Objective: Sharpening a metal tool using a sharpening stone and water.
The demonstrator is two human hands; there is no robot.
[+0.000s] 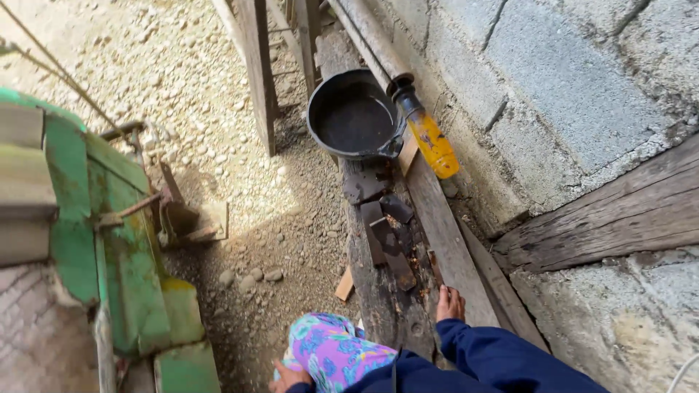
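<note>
The fingers [451, 297] of the right hand [450, 304] are laid flat and close together on a dark wooden plank [378, 291]; nothing is held. The arm is covered by a blue sleeve [495, 356]. The left hand [289, 377] is seen only partly at the bottom edge, beside a purple flowered cloth [331, 353]; how its fingers are set cannot be told. Just ahead of the right hand, flat dark metal pieces [386, 233] are spread on the plank. Farther along, a black pan [355, 116] is set, and an orange bottle [429, 138] is laid touching it. A grey block wall [568, 73] is on the right, gravel ground [218, 80] and a green machine [116, 247] on the left.
</note>
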